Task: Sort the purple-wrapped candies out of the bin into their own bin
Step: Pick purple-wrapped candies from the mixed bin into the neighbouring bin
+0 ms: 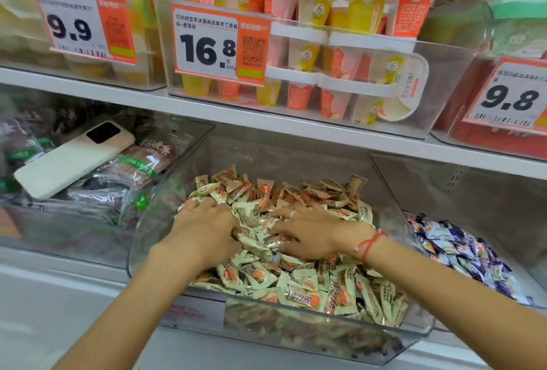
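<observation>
Left hand (204,227) palm-down, fingers (201,206) bent forward; right hand (313,230) flat, fingers (284,215) spread leftward.

We cannot see the fingertips of the left hand (204,227), which are buried among the cream-wrapped candies (299,289), and the right hand (313,236) covers the candies beneath its palm. The purple-wrapped candies (461,254) run out of view behind the right forearm. The picture's right edge cuts off the right bin (444,192) and the 9.8 price tag (512,97). The small print on the 16.8 price tag (219,43) is too fine to read, and the 9.9 price tag (83,23) is blurred.
</observation>
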